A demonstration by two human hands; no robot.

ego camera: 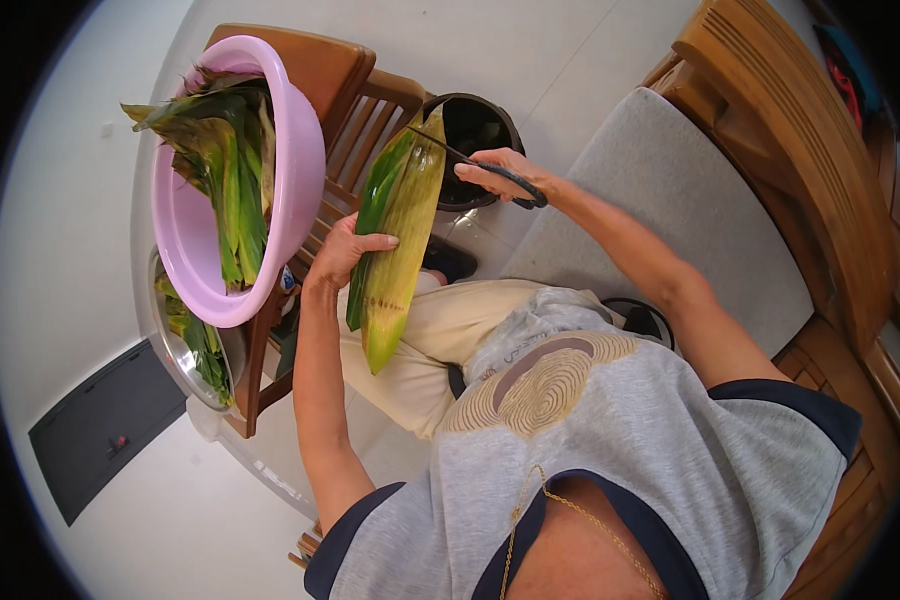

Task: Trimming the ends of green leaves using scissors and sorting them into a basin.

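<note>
My left hand [341,251] grips a few long broad leaves [401,247] near their middle, thumb across the front. The leaves are yellow-green with a darker green one behind. In my right hand [506,172] is a pair of scissors [525,184] with black handles. Their blades reach across the upper end of the leaves; whether the blades are parted cannot be made out. Just behind that end stands a dark round bucket [506,127] on the floor. At the left, a pink plastic basin [311,150] holds a pile of similar leaves [229,165], some browned.
The basin rests on a wooden chair [292,49]. Below it, a shiny metal basin [187,360] contains more green leaves [202,337]. A grey seat cushion [645,217] on a wooden bench [802,142] lies to the right. A dark panel [109,424] shows at the far left.
</note>
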